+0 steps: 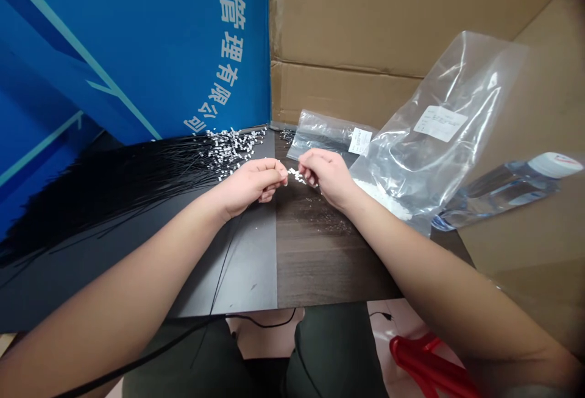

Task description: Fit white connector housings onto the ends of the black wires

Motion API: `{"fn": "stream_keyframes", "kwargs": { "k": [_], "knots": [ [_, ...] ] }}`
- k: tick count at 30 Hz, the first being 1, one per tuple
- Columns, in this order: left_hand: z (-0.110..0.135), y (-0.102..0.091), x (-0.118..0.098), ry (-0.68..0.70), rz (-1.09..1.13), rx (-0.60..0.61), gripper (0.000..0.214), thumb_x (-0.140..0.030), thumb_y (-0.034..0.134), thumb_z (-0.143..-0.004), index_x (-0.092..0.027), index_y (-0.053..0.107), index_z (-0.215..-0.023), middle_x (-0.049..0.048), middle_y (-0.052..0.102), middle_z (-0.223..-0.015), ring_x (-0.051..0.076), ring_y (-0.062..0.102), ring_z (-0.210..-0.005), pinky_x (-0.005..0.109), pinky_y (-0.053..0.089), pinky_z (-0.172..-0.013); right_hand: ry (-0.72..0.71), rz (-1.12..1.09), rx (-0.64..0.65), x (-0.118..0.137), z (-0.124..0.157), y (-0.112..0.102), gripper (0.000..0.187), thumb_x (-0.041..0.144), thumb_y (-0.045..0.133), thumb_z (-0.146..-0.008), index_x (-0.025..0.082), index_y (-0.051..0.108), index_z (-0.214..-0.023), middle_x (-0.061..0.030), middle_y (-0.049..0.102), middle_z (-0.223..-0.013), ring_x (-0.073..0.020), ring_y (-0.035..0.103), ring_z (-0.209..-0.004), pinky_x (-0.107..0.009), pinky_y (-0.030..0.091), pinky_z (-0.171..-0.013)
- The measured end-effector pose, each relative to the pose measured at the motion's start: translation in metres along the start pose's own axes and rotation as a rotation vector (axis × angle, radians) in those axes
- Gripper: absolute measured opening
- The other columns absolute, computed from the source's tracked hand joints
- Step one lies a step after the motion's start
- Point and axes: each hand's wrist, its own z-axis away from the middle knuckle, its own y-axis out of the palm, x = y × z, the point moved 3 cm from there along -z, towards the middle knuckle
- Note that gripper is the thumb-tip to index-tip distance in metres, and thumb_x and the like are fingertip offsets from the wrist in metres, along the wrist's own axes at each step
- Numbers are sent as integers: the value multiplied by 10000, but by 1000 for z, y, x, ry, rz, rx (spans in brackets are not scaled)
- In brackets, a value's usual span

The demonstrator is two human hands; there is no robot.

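My left hand (253, 184) is closed in a pinch above the middle of the table. A thin black wire (223, 264) runs down from under it and over the table's front edge; its upper end is hidden by the fingers. My right hand (329, 177) is close by on the right, its fingers curled and pressed together; what they hold, if anything, is too small to tell. Between and just behind the two hands lie several small white pieces (297, 175), which look like connector housings.
Black wires (114, 172) with white ends (233, 148) lie in a big bundle at left. At right are a flat labelled bag (320, 133), a large clear bag (439, 124) with white pieces (384, 200), and a water bottle (503, 194). Blue panel (159, 38) and cardboard (347, 14) stand behind.
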Motion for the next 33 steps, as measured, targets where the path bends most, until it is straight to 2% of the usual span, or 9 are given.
{"fn": "stream_keyframes", "kwargs": {
  "k": [5,10,14,19,22,24,26,31,33],
  "knots": [
    [6,-20,-13,-27,-184,-80,165,-285,746,-850,-184,627,-796,-14,525,-725,79,360,-553,238,261,-521,-11,-276,-205,2,-9,-19,191,264,649,-806,221,600,-627,31,465,-589,-95,370,-517,-275,272,-490],
    [24,-62,-50,-59,-961,-133,223,-441,707,-906,-222,699,-868,4,636,-765,166,533,-685,284,381,-633,-1,-346,-378,4,-18,-40,222,264,580,-864,226,530,-651,40,417,-620,-91,325,-511,-273,257,-469],
    [35,-111,-89,-94,-1285,-288,253,-476,668,-924,-235,740,-943,18,756,-913,209,626,-825,296,419,-759,42,-137,-284,-1,-19,-34,244,421,605,-972,228,633,-825,39,486,-654,-110,358,-517,-293,271,-485],
    [53,-195,-110,-125,-1588,-577,576,-684,567,-958,-148,766,-1031,24,712,-889,189,599,-947,290,394,-905,-164,313,-199,-1,-7,-22,259,459,677,-981,222,691,-880,17,584,-734,-145,506,-682,-314,417,-678],
    [67,-206,-102,-42,-1729,-619,715,-739,598,-929,-69,739,-1133,100,709,-1064,307,572,-1190,388,382,-1055,-211,390,-150,1,-2,-18,230,431,662,-983,224,689,-885,9,617,-771,-162,533,-726,-328,433,-728],
    [72,-179,-93,49,-1715,-645,662,-684,624,-956,-73,730,-1188,121,702,-1165,341,534,-1268,419,360,-1101,-218,407,-147,2,-1,-17,221,414,650,-979,227,679,-866,2,630,-775,-171,545,-737,-332,436,-735],
    [66,-125,-80,180,-1599,-600,511,-554,665,-968,-115,737,-1221,132,717,-1210,314,568,-1227,375,394,-1060,-209,418,-150,1,-1,-17,220,406,642,-972,229,667,-842,1,631,-765,-174,547,-730,-335,437,-737],
    [21,48,-22,453,-1089,152,295,-379,564,-1028,-210,740,-863,48,772,-881,203,664,-818,309,429,-761,-216,423,-176,-4,-6,-19,232,418,653,-952,224,679,-829,3,645,-758,-182,563,-740,-331,439,-733],
    [6,88,0,580,-999,264,302,-336,573,-1004,-209,664,-746,38,742,-786,186,630,-738,311,398,-704,-226,416,-200,-6,-7,-22,242,430,657,-952,220,690,-836,4,641,-753,-186,561,-747,-329,441,-730]
  ]
}}
